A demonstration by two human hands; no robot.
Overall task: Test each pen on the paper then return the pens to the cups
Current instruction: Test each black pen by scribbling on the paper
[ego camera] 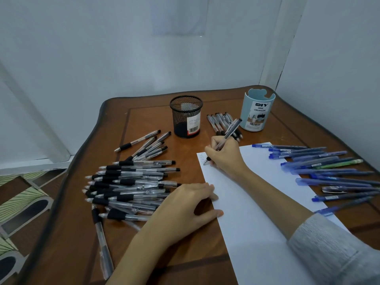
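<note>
A white sheet of paper [246, 202] lies on the brown table. My right hand [226, 155] grips a clear black-grip pen [231, 130], its tip touching the sheet's far left corner beside small scribbles. My left hand [185, 206] rests flat, fingers spread, on the paper's left edge. A big pile of black-grip pens [131, 182] lies left of it. Blue pens [320, 167] lie across the paper's right side. A black mesh cup [186, 116] and a light blue organizer cup [257, 112] stand at the back; both look empty.
A small row of black-grip pens [221, 122] lies between the two cups. One green pen [339, 163] sits among the blue ones. The table [156, 254] sits in a corner of pale walls; its left edge drops to a patterned floor [22, 202].
</note>
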